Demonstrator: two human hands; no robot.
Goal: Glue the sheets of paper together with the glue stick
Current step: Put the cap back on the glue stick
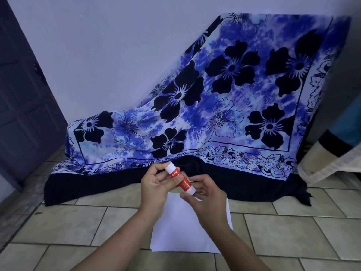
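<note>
- Plainly, in the head view, two bare forearms reach forward over a beige tiled floor (78, 222) with dark grout lines
- The left grip (154, 184), a bare hand, has its thumb and curled fingers closed round the upper white end of a slim white glue stick with a red label (180, 178)
- The right grip (207, 196), the other bare hand, pinches the lower white end of the same stick between thumb and fingertips, with the other fingers loosely bent
- The stick is held in the air at a tilt, upper end away and to the left, lower end nearer the person and to the right; white letters show on the red band
- Whether the cap is seated cannot be told
- Below the hands a white rectangular sheet of paper (185, 235) lies flat on the floor; both forearms pass above it and the stick is clear of it
- Whether it is one sheet or several stacked cannot be told
- Beyond the paper a blue and white tie-dye cloth with black flower prints (224, 104) drapes over something hidden, sloping down from upper right, its dark fringed hem on the tiles near the paper's far edge
- Behind the cloth stands a pale plain wall (97, 45), with a dark panelled door (23, 104) at the left edge
- A cream woven textile (332, 165) shows at the right edge
</note>
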